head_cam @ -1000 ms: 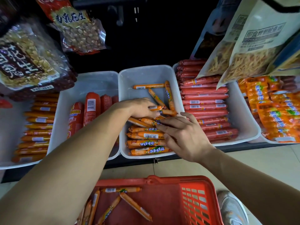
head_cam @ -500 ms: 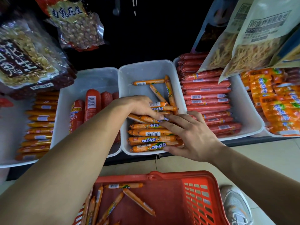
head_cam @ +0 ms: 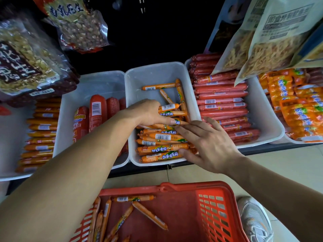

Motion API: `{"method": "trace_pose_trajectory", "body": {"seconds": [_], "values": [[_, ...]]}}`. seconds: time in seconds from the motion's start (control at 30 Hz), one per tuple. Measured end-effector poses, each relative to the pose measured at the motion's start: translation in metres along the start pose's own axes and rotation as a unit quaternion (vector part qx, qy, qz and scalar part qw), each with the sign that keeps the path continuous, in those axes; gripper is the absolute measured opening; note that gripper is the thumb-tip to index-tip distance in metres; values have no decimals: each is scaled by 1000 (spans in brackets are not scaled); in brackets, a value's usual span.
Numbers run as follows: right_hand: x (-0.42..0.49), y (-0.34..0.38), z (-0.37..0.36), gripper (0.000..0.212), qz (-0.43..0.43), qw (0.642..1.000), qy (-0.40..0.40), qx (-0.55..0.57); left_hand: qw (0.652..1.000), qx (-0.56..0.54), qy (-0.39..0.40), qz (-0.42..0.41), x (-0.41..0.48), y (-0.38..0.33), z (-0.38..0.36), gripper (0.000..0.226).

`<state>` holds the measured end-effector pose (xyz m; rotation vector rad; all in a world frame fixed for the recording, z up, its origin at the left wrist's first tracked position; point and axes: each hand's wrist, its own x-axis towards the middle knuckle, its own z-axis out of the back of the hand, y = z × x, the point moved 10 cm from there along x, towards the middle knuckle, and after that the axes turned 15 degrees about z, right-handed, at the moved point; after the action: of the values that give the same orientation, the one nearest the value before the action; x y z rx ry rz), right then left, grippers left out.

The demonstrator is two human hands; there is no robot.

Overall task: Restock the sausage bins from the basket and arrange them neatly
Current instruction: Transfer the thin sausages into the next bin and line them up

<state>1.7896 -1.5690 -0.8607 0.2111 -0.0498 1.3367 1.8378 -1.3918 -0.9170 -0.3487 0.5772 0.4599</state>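
The white middle bin (head_cam: 157, 67) holds thin orange sausages (head_cam: 162, 147) stacked crosswise in its front half, with three loose ones (head_cam: 158, 86) lying askew at the back. My left hand (head_cam: 148, 112) lies on the pile's middle, fingers curled over a few sausages whose ends stick out to the right. My right hand (head_cam: 208, 144) is spread over the right ends of the stacked row, thumb at the front sausage and fingertips near my left index finger. Below, the red basket (head_cam: 213, 206) holds several more orange sausages (head_cam: 150, 215).
A bin of thick red sausages (head_cam: 97, 112) is to the left, and a bin of long red sausages (head_cam: 222, 102) to the right. Orange packs (head_cam: 297, 105) fill the far-right bin. Snack bags (head_cam: 272, 32) hang overhead. My shoe (head_cam: 253, 220) stands beside the basket.
My right hand has slid from the pile's middle down over the front right ends of the row, its thumb now at the front sausage. My left hand has stayed on the pile.
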Motion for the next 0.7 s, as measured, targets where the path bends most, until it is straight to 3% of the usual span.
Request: {"method": "trace_pose_trajectory", "body": {"seconds": [0.2,0.4,0.5,0.6,0.7], "values": [[14,-13,-5,61,-13,997,81,-16,997,-30,-69,6,-1,1,15,44],[10,-5,-11,83,5,997,70,16,998,32,42,36,0,1,2,62],[8,-4,-10,81,20,998,65,12,996,24,64,57,5,5,-2,76],[8,-5,-14,73,23,997,77,2,998,14,32,45,8,4,-1,74],[11,-8,-14,66,16,996,82,-3,999,-10,-22,22,4,4,7,52]]}}
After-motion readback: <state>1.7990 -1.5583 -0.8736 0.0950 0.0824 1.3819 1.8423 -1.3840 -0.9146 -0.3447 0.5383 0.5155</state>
